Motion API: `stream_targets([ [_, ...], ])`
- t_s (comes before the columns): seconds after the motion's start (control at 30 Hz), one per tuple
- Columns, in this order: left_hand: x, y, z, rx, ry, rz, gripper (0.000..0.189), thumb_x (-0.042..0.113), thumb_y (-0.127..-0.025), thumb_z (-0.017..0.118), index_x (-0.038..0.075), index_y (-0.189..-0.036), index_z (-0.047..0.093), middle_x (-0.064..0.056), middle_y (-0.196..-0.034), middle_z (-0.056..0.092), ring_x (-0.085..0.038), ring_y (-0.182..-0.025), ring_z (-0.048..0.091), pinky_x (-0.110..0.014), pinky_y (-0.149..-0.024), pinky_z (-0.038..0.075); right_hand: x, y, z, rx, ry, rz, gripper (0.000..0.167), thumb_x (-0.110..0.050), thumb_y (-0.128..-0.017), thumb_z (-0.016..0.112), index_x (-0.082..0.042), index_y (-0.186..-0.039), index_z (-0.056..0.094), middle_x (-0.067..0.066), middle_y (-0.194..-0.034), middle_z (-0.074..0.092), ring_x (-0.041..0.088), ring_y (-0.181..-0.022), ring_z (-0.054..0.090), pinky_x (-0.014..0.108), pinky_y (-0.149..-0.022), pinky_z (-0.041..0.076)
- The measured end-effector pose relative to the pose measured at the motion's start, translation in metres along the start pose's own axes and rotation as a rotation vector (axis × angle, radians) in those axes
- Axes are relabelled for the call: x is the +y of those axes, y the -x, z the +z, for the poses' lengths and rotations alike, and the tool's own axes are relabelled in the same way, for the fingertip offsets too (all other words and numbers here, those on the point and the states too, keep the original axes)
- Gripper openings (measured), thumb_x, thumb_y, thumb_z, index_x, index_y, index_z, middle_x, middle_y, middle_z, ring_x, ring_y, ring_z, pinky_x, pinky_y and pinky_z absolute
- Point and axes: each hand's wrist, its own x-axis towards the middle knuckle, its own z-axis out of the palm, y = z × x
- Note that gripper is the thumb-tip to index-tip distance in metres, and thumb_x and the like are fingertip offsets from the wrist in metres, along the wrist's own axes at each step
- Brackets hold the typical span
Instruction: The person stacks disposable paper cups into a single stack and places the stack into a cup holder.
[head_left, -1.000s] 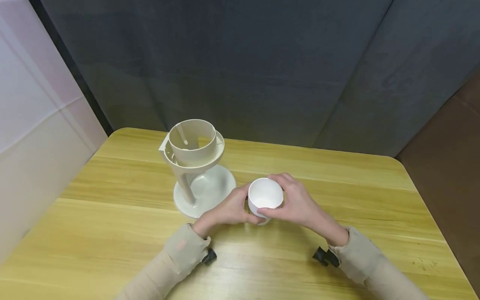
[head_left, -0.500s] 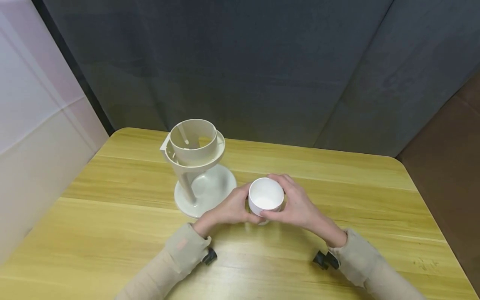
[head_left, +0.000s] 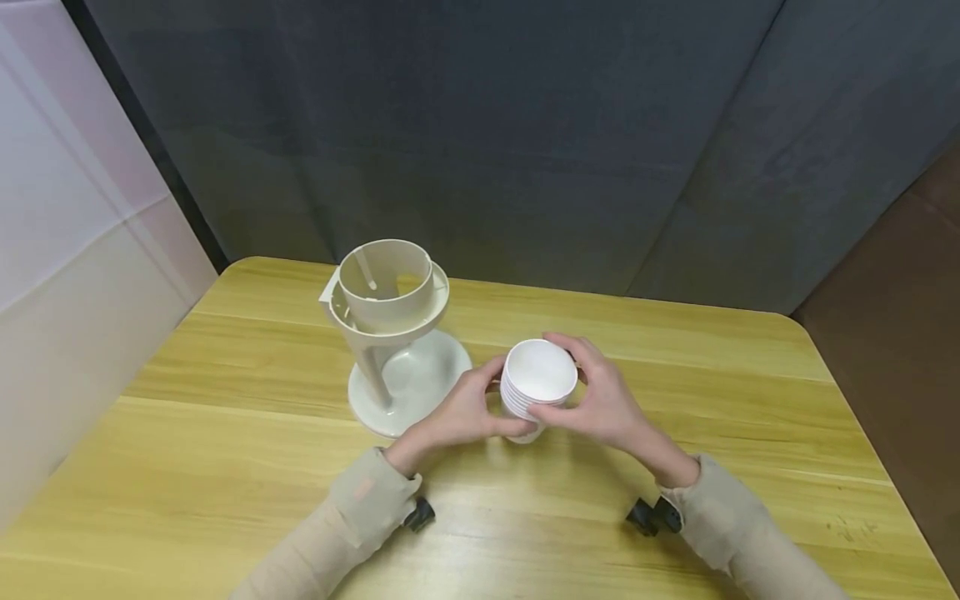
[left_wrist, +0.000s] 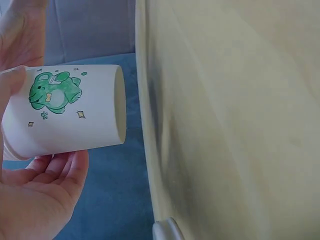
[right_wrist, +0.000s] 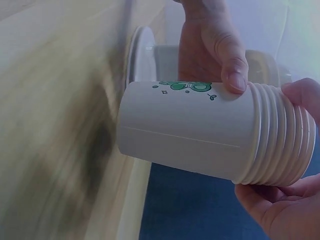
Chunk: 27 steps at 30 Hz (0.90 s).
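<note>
A stack of white paper cups [head_left: 540,372] is between my two hands, several rims showing one below another in the head view. My left hand [head_left: 467,410] holds it lower down, thumb across the near side. Higher up, around the rims, my right hand [head_left: 606,402] grips with its thumb in front and fingers behind. A green cartoon animal is printed on the lowest cup [left_wrist: 65,105], seen in the left wrist view. From the right wrist view, the stacked cups [right_wrist: 187,130] have their bottom end apart from the table. Some fingers are hidden behind the cups.
An off-white plastic stand [head_left: 372,367] with a ring-shaped holder on top and a round base [head_left: 435,375] stands left of my hands. The wooden table [head_left: 712,400] meets a dark cloth [head_left: 480,150] at its far edge.
The cup stack has moved slightly away and to the right with both hands, and tilted so several rims now show. The stand has stayed in place.
</note>
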Motion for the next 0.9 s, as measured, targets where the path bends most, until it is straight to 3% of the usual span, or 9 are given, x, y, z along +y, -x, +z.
stream_targets([
  [0.2, 0.007, -0.004, -0.002, 0.043, -0.005, 0.017, 0.069, 0.01, -0.067, 0.082, 0.0, -0.127, 0.049, -0.011, -0.12, 0.06, -0.023, -0.11, 0.056, -0.032, -0.093, 0.047, -0.005, -0.006, -0.006, 0.016, -0.057, -0.037, 0.075, -0.004, -0.065, 0.082, 0.004, -0.131, 0.045, 0.014, -0.122, 0.054, 0.024, -0.105, 0.055, 0.034, -0.087, 0.05],
  [0.47, 0.022, -0.011, -0.008, 0.102, 0.01, 0.085, 0.068, 0.007, -0.068, 0.081, -0.003, -0.127, 0.049, -0.013, -0.121, 0.058, -0.024, -0.112, 0.054, -0.035, -0.092, 0.047, -0.015, -0.016, -0.015, 0.056, -0.12, -0.112, 0.074, 0.003, -0.066, 0.08, 0.006, -0.13, 0.044, 0.016, -0.122, 0.054, 0.023, -0.105, 0.054, 0.025, -0.089, 0.048],
  [0.9, 0.047, -0.023, -0.013, 0.225, 0.075, 0.127, 0.066, 0.004, -0.068, 0.08, -0.003, -0.126, 0.049, -0.014, -0.111, 0.059, -0.022, -0.102, 0.053, -0.042, -0.092, 0.046, -0.033, -0.033, -0.025, 0.15, -0.254, -0.176, 0.074, 0.017, -0.063, 0.073, 0.01, -0.128, 0.038, 0.017, -0.121, 0.051, 0.024, -0.105, 0.051, 0.026, -0.093, 0.044],
])
